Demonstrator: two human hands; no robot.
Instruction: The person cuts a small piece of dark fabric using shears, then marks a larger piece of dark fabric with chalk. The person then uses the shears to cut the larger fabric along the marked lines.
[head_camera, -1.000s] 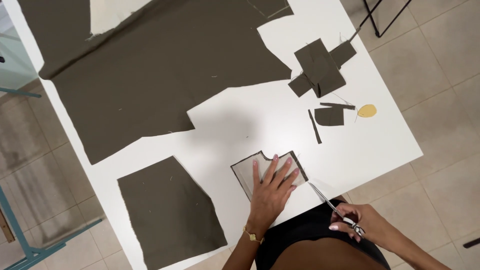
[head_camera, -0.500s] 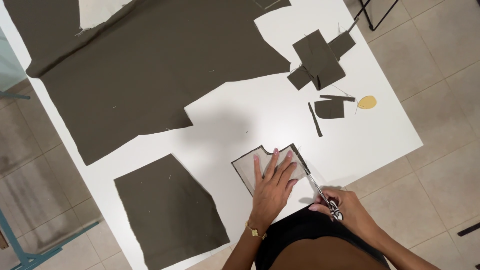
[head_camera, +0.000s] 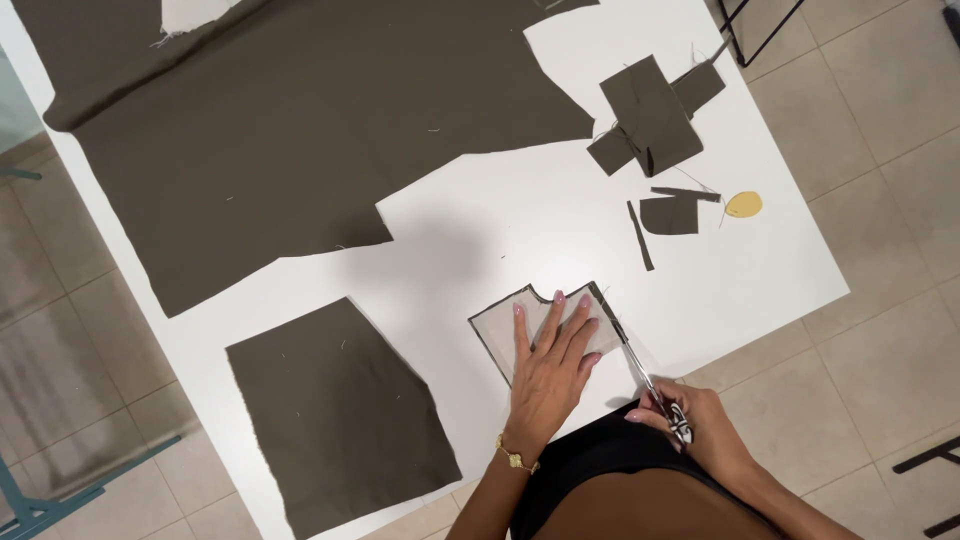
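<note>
Left hand (head_camera: 548, 372) is lying open, fingers spread flat, pressing a pale pattern piece (head_camera: 535, 322) onto dark fabric at the near edge of the white table (head_camera: 500, 225). Right hand (head_camera: 690, 420) is closed around the handles of scissors (head_camera: 640, 368), blades lying along the piece's right edge. A cut dark panel (head_camera: 335, 415) is lying to the left, the large dark cloth (head_camera: 300, 130) across the far side, small scraps (head_camera: 650, 115) and a yellow oval chalk (head_camera: 743, 204) far right.
</note>
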